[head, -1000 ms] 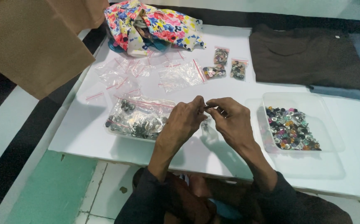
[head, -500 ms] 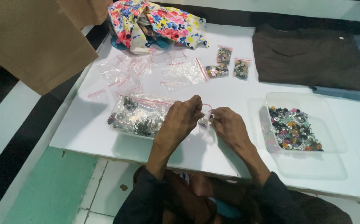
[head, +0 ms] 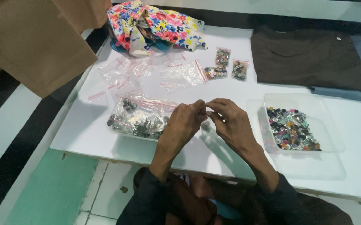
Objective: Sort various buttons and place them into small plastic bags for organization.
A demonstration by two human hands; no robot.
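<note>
From the head view, the left hand (head: 183, 124) and the right hand (head: 229, 121) meet fingertip to fingertip above the white tabletop (head: 213, 154), a little in from its near edge. Both are closed in a pinch on a small clear bag (head: 205, 119), thin and see-through, most of it hidden behind the fingers. Just left of the left hand lies a tray of filled bags (head: 141, 118) with red zip strips. Toward the right edge sits a clear tray of mixed buttons (head: 292, 128). Empty zip bags (head: 147, 73) spread toward the far left corner, near a flowered cloth (head: 155, 25); a dark folded garment (head: 309, 56) lies by the far edge.

Against half a second ago, the hands have drawn closer together, and the pinch sits slightly higher.
</note>
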